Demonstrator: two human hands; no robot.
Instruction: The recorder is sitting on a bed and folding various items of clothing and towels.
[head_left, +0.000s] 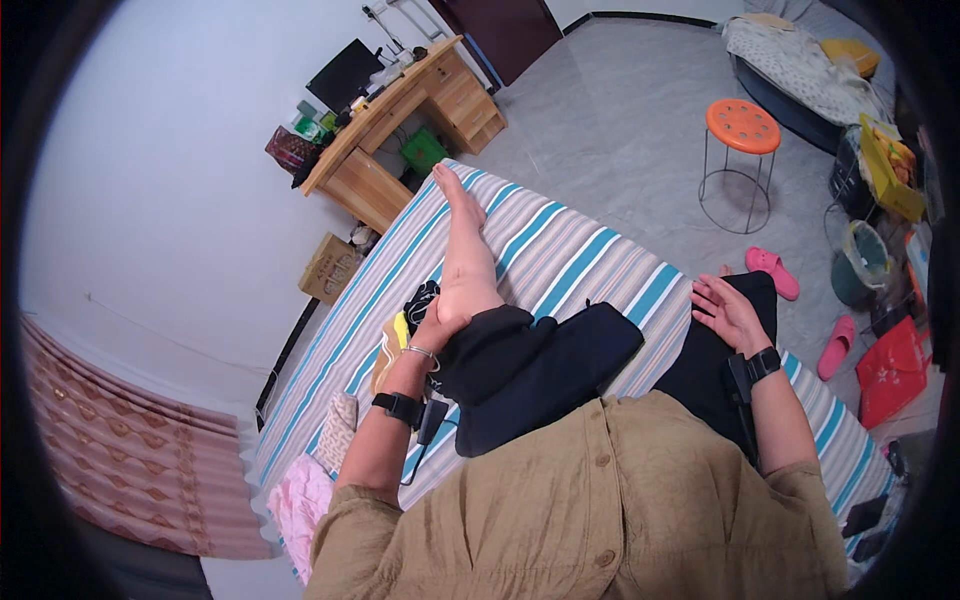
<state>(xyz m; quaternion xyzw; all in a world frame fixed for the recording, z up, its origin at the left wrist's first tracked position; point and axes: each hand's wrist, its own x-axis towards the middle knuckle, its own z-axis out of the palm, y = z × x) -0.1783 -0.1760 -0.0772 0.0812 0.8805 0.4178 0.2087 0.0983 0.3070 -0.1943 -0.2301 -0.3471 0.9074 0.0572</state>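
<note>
I sit on a bed with a striped sheet (577, 247), my bare left leg (469, 259) stretched out along it. My left hand (437, 330) rests against the side of that knee, thumb on top and its other fingers mostly hidden. Over my right knee, in black trousers (694, 360), my right hand (726, 313) is raised with fingers spread and nothing in it. Folded dark navy cloth (555, 367) lies across my lap and between my legs. Beside the left knee are a black patterned cloth (421, 301) and a tan and yellow cloth (388, 349).
Pink cloth (300, 499) and a patterned bundle (340, 431) lie by my left elbow. A wooden desk (390, 112) stands past the bed's far end. To the right are an orange stool (743, 126), pink slippers (772, 271), a bucket (859, 262) and a red bag (892, 371).
</note>
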